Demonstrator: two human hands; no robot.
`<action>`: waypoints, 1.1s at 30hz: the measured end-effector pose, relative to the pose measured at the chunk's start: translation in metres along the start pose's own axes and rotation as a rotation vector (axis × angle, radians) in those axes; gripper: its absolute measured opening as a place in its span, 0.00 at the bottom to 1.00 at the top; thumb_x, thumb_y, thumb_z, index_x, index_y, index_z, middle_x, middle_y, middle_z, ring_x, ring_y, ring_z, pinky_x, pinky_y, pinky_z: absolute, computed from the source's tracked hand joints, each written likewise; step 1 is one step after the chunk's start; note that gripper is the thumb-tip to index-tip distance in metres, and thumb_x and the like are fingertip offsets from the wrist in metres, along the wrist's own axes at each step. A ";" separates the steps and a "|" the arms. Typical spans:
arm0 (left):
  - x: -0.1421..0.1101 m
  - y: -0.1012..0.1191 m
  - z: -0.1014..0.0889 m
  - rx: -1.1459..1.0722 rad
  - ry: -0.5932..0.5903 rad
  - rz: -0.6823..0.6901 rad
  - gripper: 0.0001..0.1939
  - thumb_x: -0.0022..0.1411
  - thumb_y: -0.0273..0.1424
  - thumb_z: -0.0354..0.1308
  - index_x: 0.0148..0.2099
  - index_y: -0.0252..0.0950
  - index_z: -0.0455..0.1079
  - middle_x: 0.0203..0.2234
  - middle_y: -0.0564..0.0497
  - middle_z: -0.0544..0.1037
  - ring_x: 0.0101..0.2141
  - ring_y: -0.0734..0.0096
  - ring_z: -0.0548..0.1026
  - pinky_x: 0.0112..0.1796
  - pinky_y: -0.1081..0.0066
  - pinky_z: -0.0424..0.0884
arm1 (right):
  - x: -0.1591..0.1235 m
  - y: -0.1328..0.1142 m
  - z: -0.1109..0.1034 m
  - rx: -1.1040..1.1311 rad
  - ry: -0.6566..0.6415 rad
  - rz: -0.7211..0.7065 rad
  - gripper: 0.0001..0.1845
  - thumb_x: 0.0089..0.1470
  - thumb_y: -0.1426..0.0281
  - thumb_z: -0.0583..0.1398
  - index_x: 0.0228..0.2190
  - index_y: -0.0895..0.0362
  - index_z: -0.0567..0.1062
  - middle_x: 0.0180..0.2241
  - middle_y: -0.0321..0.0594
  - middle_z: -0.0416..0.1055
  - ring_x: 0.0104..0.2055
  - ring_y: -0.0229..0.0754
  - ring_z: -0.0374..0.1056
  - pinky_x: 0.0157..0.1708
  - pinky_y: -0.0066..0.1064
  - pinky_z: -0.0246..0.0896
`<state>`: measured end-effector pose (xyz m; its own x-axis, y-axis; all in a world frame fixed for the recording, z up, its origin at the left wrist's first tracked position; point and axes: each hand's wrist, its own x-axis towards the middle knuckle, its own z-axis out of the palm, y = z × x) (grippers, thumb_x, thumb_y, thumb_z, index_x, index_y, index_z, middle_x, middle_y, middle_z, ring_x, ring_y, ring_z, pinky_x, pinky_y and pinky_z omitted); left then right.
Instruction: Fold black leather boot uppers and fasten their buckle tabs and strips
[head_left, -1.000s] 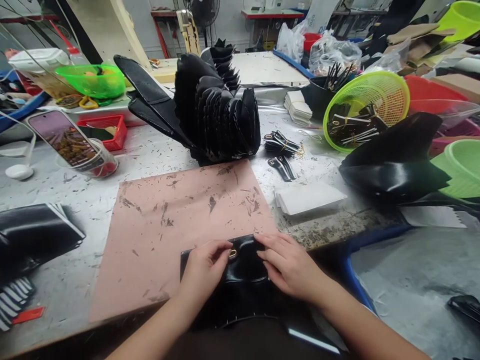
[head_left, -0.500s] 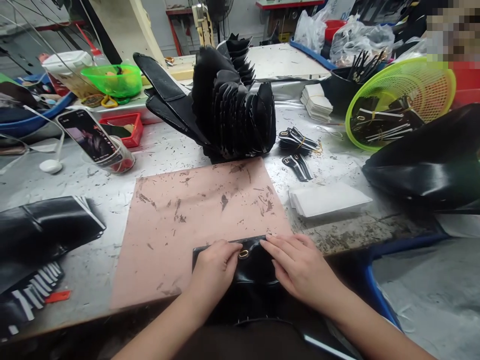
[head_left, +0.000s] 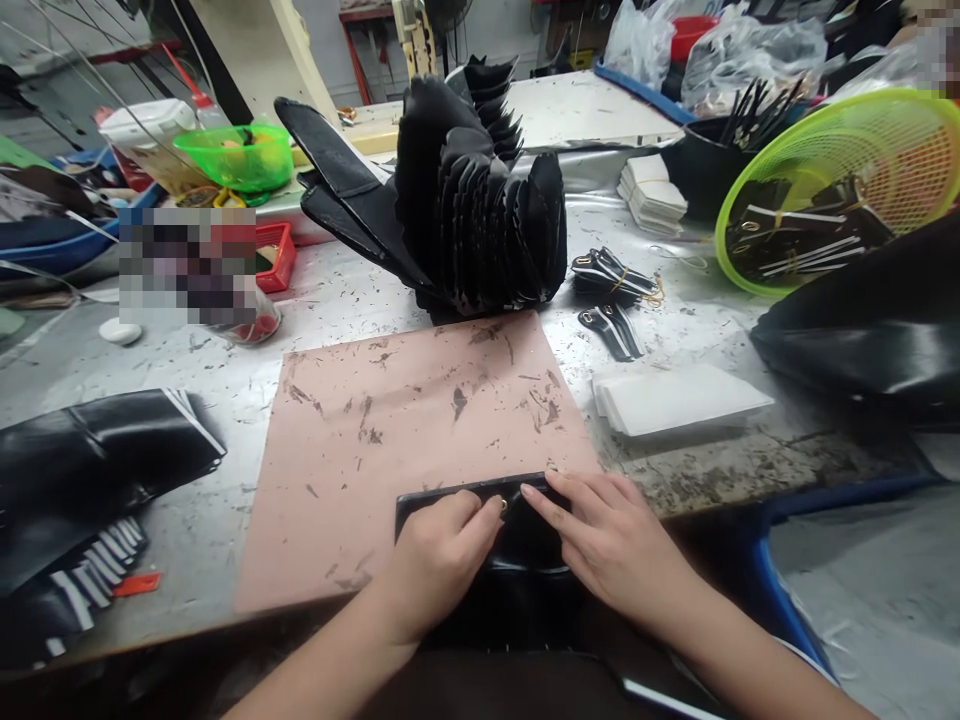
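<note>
A glossy black leather-like piece (head_left: 480,488) lies at the table's front edge, over the near side of the pink mat (head_left: 390,410), and hangs down toward me. My left hand (head_left: 450,550) is closed on its upper edge, fingers curled, with the thumb pressed beside a small gold-rimmed oval fitting (head_left: 503,504). The thumb partly covers that fitting. To its right, my right hand (head_left: 607,525) lies with fingers stretched out, fingertips touching the same piece near its top right corner. What is under the left fingers is hidden.
Beyond the mat stands a stack of black pieces (head_left: 487,220). Black straps (head_left: 611,330) and white sheets (head_left: 682,398) lie right, near a yellow-green basket (head_left: 731,250). More black pieces (head_left: 97,450) and an orange tool (head_left: 136,584) lie left.
My left thumb has moved onto the gold-rimmed fitting, which showed fully before. The right fingers have shifted slightly on the black piece. The whole view has swung a little to the left.
</note>
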<state>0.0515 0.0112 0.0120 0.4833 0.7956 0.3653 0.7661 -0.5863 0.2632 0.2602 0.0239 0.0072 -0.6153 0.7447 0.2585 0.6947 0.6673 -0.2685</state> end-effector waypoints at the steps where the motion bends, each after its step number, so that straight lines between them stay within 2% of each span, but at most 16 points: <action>1: 0.000 0.000 0.000 0.029 0.003 0.033 0.08 0.60 0.23 0.48 0.40 0.31 0.67 0.23 0.51 0.70 0.23 0.76 0.68 0.23 0.77 0.65 | 0.000 0.000 0.000 -0.001 -0.002 0.000 0.22 0.49 0.77 0.52 0.47 0.56 0.69 0.42 0.45 0.68 0.43 0.45 0.60 0.43 0.38 0.50; 5: -0.002 -0.002 -0.004 0.170 -0.084 0.174 0.10 0.57 0.21 0.51 0.43 0.28 0.67 0.26 0.48 0.73 0.23 0.72 0.67 0.24 0.71 0.64 | 0.002 -0.001 -0.002 -0.024 -0.015 0.005 0.22 0.48 0.77 0.53 0.47 0.54 0.69 0.41 0.43 0.68 0.42 0.44 0.60 0.42 0.37 0.49; 8: -0.004 -0.006 -0.011 0.245 -0.161 0.239 0.14 0.57 0.22 0.51 0.47 0.29 0.67 0.41 0.43 0.73 0.31 0.67 0.69 0.30 0.67 0.64 | 0.004 -0.002 -0.004 -0.046 -0.025 0.015 0.23 0.48 0.77 0.54 0.47 0.54 0.70 0.40 0.42 0.68 0.40 0.43 0.60 0.42 0.37 0.49; 10: -0.006 -0.009 -0.015 0.241 -0.195 0.223 0.18 0.57 0.23 0.50 0.50 0.33 0.65 0.49 0.46 0.70 0.38 0.63 0.68 0.36 0.65 0.63 | 0.005 -0.002 -0.005 -0.050 -0.036 0.023 0.23 0.47 0.77 0.54 0.46 0.54 0.70 0.38 0.42 0.69 0.39 0.42 0.60 0.41 0.36 0.48; 12: -0.007 -0.012 -0.018 0.208 -0.208 0.166 0.19 0.58 0.24 0.49 0.52 0.37 0.65 0.49 0.51 0.70 0.41 0.62 0.66 0.40 0.65 0.60 | 0.008 -0.003 -0.004 -0.052 -0.051 0.030 0.23 0.46 0.77 0.55 0.46 0.53 0.70 0.35 0.40 0.69 0.37 0.42 0.60 0.40 0.36 0.48; 18: -0.009 -0.018 -0.018 0.157 -0.206 0.059 0.18 0.61 0.27 0.48 0.52 0.46 0.65 0.48 0.60 0.71 0.38 0.66 0.65 0.40 0.67 0.56 | 0.021 -0.004 -0.006 -0.044 -0.070 0.114 0.22 0.45 0.75 0.56 0.45 0.53 0.71 0.31 0.41 0.68 0.35 0.45 0.60 0.38 0.38 0.50; 20: -0.012 -0.022 -0.015 0.186 -0.197 0.087 0.18 0.60 0.28 0.49 0.52 0.47 0.65 0.48 0.59 0.71 0.38 0.65 0.65 0.40 0.67 0.55 | 0.025 -0.001 -0.009 0.106 -0.095 0.183 0.22 0.46 0.76 0.55 0.45 0.52 0.71 0.34 0.42 0.68 0.39 0.45 0.61 0.41 0.40 0.51; 22: -0.013 -0.030 -0.011 0.237 -0.154 0.135 0.19 0.58 0.29 0.50 0.53 0.47 0.64 0.47 0.57 0.72 0.39 0.64 0.65 0.40 0.68 0.56 | 0.028 0.008 -0.012 0.435 -0.101 0.278 0.20 0.48 0.76 0.52 0.43 0.52 0.71 0.36 0.41 0.70 0.41 0.43 0.63 0.43 0.40 0.53; 23: -0.013 -0.034 -0.009 0.255 -0.120 0.158 0.20 0.58 0.29 0.50 0.52 0.48 0.65 0.47 0.56 0.72 0.40 0.64 0.65 0.39 0.68 0.56 | 0.028 0.016 -0.012 0.650 -0.064 0.353 0.18 0.49 0.75 0.52 0.42 0.53 0.72 0.36 0.40 0.71 0.40 0.42 0.64 0.42 0.38 0.56; 24: -0.013 -0.038 -0.006 0.272 -0.080 0.164 0.19 0.57 0.30 0.50 0.52 0.49 0.65 0.45 0.55 0.73 0.41 0.64 0.65 0.39 0.69 0.56 | 0.028 0.025 -0.013 0.862 0.047 0.467 0.16 0.48 0.74 0.53 0.39 0.55 0.73 0.34 0.40 0.71 0.38 0.41 0.66 0.40 0.37 0.59; 25: -0.012 -0.041 -0.004 0.283 -0.042 0.160 0.19 0.57 0.30 0.49 0.51 0.50 0.66 0.44 0.53 0.73 0.42 0.63 0.64 0.39 0.69 0.57 | 0.026 0.037 -0.013 1.038 0.229 0.605 0.13 0.46 0.72 0.54 0.35 0.57 0.74 0.30 0.40 0.72 0.34 0.40 0.67 0.35 0.34 0.61; 27: -0.011 -0.044 -0.002 0.297 0.010 0.141 0.18 0.57 0.30 0.48 0.49 0.52 0.67 0.42 0.51 0.72 0.43 0.63 0.64 0.40 0.69 0.57 | 0.020 0.066 -0.018 1.188 0.720 0.876 0.09 0.41 0.71 0.57 0.28 0.59 0.74 0.25 0.37 0.71 0.26 0.37 0.66 0.26 0.29 0.61; 29: -0.011 -0.045 -0.002 0.305 0.041 0.127 0.18 0.57 0.31 0.47 0.48 0.54 0.68 0.42 0.50 0.70 0.44 0.63 0.65 0.40 0.69 0.57 | 0.009 0.100 -0.031 1.104 1.155 1.034 0.09 0.39 0.72 0.57 0.28 0.58 0.71 0.26 0.34 0.69 0.24 0.33 0.64 0.22 0.24 0.58; 31: -0.011 -0.045 -0.001 0.315 0.064 0.126 0.19 0.57 0.31 0.47 0.48 0.54 0.68 0.43 0.50 0.68 0.44 0.63 0.65 0.39 0.68 0.57 | -0.004 0.135 -0.053 0.988 1.394 1.079 0.13 0.42 0.74 0.55 0.34 0.56 0.69 0.32 0.33 0.67 0.29 0.31 0.65 0.24 0.22 0.59; 33: -0.012 -0.046 0.001 0.320 0.093 0.124 0.19 0.58 0.30 0.46 0.48 0.55 0.67 0.45 0.50 0.68 0.44 0.62 0.65 0.40 0.68 0.57 | -0.018 0.165 -0.081 0.907 1.548 1.114 0.16 0.45 0.75 0.54 0.40 0.55 0.66 0.37 0.33 0.65 0.36 0.31 0.65 0.31 0.22 0.61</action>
<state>0.0105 0.0289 -0.0054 0.5518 0.6952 0.4607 0.8050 -0.5883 -0.0763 0.4157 0.1192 0.0334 0.8967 0.4403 -0.0456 -0.1626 0.2318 -0.9591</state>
